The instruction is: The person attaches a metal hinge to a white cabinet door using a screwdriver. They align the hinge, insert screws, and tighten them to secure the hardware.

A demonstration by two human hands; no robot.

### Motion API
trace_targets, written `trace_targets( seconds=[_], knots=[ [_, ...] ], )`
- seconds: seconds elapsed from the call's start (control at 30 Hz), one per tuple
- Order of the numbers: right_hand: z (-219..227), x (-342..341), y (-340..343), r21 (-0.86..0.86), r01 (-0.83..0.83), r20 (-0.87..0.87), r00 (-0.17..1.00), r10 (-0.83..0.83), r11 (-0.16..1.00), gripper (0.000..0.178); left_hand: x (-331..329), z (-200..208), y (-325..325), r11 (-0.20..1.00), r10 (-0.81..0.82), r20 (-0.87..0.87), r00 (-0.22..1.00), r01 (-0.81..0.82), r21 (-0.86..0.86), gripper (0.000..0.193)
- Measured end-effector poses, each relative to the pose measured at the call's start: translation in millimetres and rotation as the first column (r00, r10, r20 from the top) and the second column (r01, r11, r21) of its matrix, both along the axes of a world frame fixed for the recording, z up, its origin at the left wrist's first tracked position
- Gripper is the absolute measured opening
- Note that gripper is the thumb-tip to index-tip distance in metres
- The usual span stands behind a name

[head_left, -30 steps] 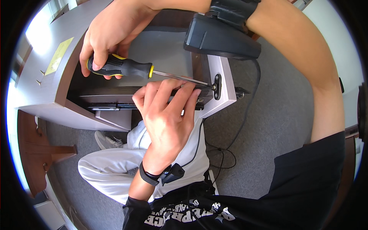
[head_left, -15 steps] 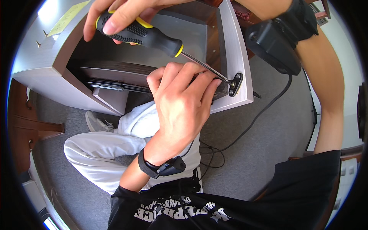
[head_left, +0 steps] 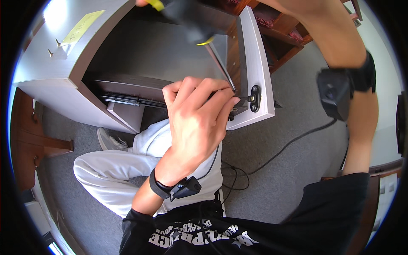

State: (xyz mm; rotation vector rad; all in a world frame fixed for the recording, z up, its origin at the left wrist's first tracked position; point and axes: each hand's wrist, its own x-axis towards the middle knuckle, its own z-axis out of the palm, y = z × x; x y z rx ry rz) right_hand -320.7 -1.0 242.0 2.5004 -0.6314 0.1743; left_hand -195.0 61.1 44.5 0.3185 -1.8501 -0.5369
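A screwdriver [head_left: 189, 21] with a black and yellow handle is blurred above the cabinet. My right hand [head_left: 141, 2] grips it, mostly cut off by the top edge with only a fingertip showing. The shaft slants down to my left hand's fingers. My left hand [head_left: 193, 119] is closed, fingers curled around something hidden beneath them; small black parts show beside its fingertips. Right beside it, a black oval bracket [head_left: 255, 98] sits on the light panel edge [head_left: 264, 76]. The screwdriver's tip is apart from that bracket.
The grey-white cabinet [head_left: 46, 91] stands open before me, with a black rail [head_left: 127, 100] inside. Two screws [head_left: 50, 53] stand on its top near a yellow note [head_left: 85, 26]. A black cable [head_left: 293, 142] crosses the grey floor. Wooden furniture [head_left: 25, 140] is at left.
The screwdriver has moved up and become steeper; its tip has left the bracket and is by my left fingertips. My right hand has risen mostly out of view. My left hand stays almost in place.
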Motion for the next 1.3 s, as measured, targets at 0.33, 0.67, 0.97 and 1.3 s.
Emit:
trace_targets(
  seconds=[0.33,0.67,0.97,1.3],
  knots=[
    [2.3,-80.2,201.6,0.437,-0.197,0.889,0.244,-0.387,0.878,0.046,-2.1,-2.2,-19.8,0.974,-0.022,0.036,0.999,0.029,-0.225,0.013],
    [-107.9,-67.0,320.8,-0.124,-0.139,0.911,-0.408,0.057,0.983,0.046,-0.3,7.5,-22.9,0.965,-0.180,0.091,0.979,0.194,-0.175,0.017],
    [-160.9,-49.6,312.9,-0.147,-0.098,0.832,-0.550,0.069,0.984,0.052,-3.1,7.5,-20.6,0.974,-0.137,0.094,0.986,0.152,-0.167,0.016],
    [-177.8,8.1,275.9,0.135,0.205,0.961,-0.264,-0.078,0.969,0.070,1.4,19.5,-16.6,0.977,-0.140,0.175,0.975,0.164,-0.133,0.016]
  ],
)
